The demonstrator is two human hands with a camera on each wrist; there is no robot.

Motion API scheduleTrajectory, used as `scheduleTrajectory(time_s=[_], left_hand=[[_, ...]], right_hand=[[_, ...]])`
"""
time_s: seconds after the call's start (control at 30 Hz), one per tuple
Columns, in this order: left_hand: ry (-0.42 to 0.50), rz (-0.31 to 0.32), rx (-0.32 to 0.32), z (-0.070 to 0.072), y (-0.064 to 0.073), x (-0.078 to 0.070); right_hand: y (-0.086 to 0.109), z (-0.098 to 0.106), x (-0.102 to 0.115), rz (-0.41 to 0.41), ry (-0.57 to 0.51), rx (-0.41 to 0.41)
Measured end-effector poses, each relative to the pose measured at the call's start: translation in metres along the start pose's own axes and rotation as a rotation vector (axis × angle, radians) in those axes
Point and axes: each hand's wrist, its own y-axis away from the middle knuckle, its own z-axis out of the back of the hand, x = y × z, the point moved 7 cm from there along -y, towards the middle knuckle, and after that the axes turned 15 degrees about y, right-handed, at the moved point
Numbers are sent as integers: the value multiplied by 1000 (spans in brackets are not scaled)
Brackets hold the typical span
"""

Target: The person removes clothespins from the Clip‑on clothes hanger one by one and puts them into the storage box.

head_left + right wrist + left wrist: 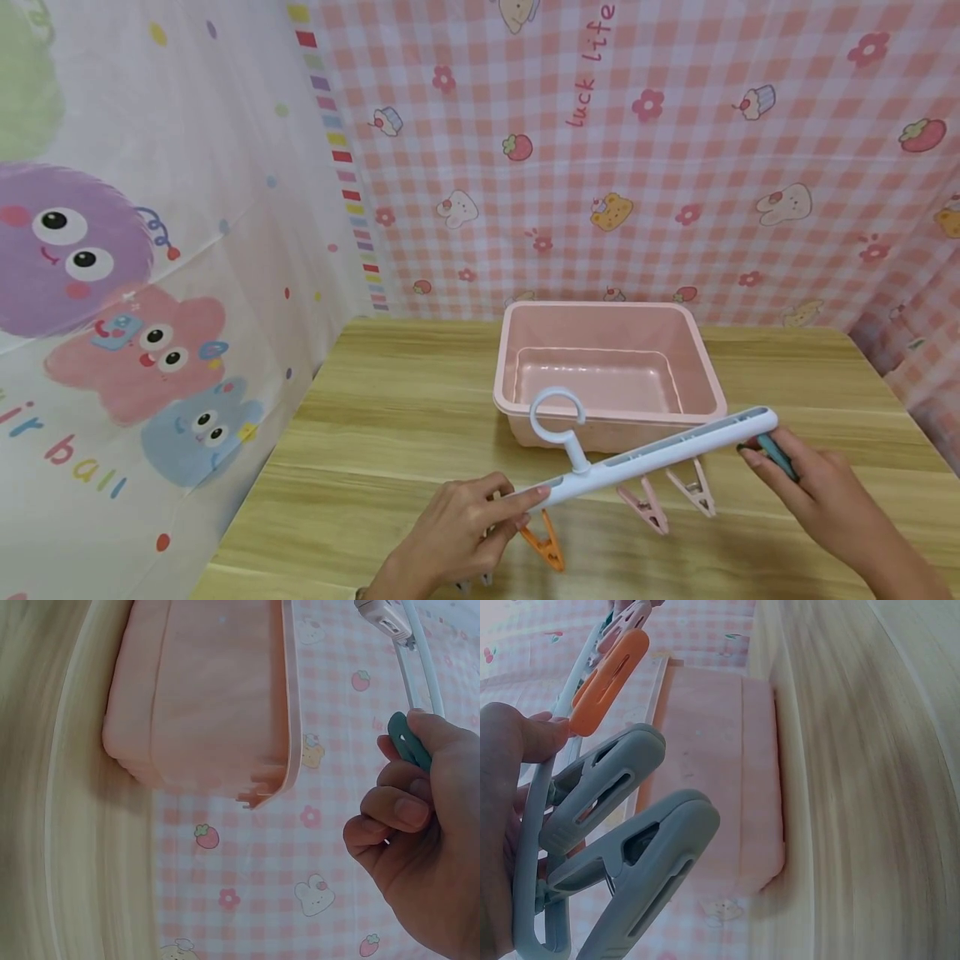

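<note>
A light blue clip hanger [645, 467] with a round hook is held tilted over the table, its right end higher. My left hand [463, 527] grips the bar left of the hook. At the right end, my right hand [828, 492] pinches a teal clothespin [405, 740] between thumb and fingers, against the bar. From the bar hang an orange clothespin [553, 550] by my left fingers, a pink clothespin [651, 512] and a pale clothespin [702, 497]. Two grey clothespins [622, 784] show at the left end in the left wrist view.
Just behind the hanger stands a pink plastic bin [611, 310] on the wood-grain table [405, 392]; no contents are visible in it. A pink checked cloth [480, 108] hangs at the back, and a white cartoon-print cloth [247, 167] covers the left side.
</note>
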Motion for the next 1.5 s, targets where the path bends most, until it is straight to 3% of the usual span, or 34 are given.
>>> scheduleTrajectory(time_s=[0.27, 0.43, 0.73, 0.83, 0.9, 1.0, 1.13, 1.27, 1.37, 1.5], left_hand=[[-19, -32, -11, 0, 3, 1], [23, 10, -6, 2, 3, 2], [36, 31, -7, 4, 2, 1], [50, 37, -3, 4, 2, 1], [37, 14, -8, 5, 2, -1], [9, -41, -21, 7, 1, -3], [-10, -89, -31, 8, 0, -5], [-3, -95, -31, 7, 1, -4], [-3, -98, -31, 7, 2, -4], [0, -107, -35, 8, 2, -7]], right_hand=[[1, -7, 1, -67, -109, 58], [3, -15, 3, -101, -298, 101], [0, -26, 21, 88, -946, 219], [0, -28, 25, 156, -1250, 283], [0, -29, 29, 197, -1473, 348], [0, -29, 32, 199, -1676, 427], [0, -28, 35, 193, -1758, 468], [0, -27, 36, 188, -1749, 479], [0, -28, 33, 191, -1675, 458], [0, -25, 27, 200, -1483, 383]])
